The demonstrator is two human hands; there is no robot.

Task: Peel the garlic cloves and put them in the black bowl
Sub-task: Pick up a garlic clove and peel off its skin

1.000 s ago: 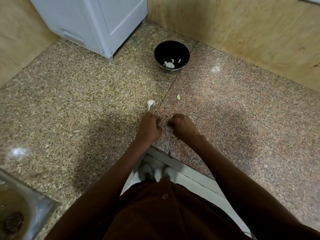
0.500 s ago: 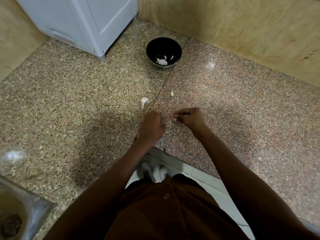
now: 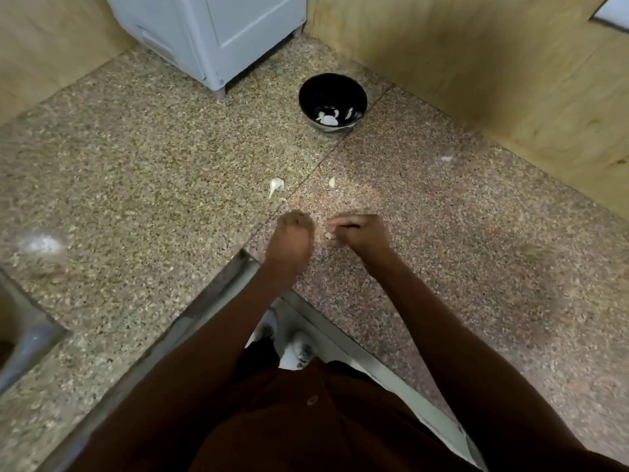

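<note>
Head view shows the left hand (image 3: 289,243) curled, contents unclear, and the right hand (image 3: 359,235) pinching a garlic clove (image 3: 329,235), both on the near side of the black bowl (image 3: 333,102), nearly straight ahead across the bench (image 3: 136,165).

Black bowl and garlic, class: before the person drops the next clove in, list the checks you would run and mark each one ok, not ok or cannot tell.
1. Black bowl upright on the counter, mouth open: ok.
2. Bowl has room; only a few white pieces lie in it: ok.
3. Path from the hands to the bowl free of obstacles; only a garlic piece with a stem and a small peeled-looking bit lie between, low on the counter: ok.
4. Right hand pinches something pale: ok.
5. That piece fully peeled: cannot tell, blurred.
6. Left hand empty: cannot tell, it is a closed fist.
</note>
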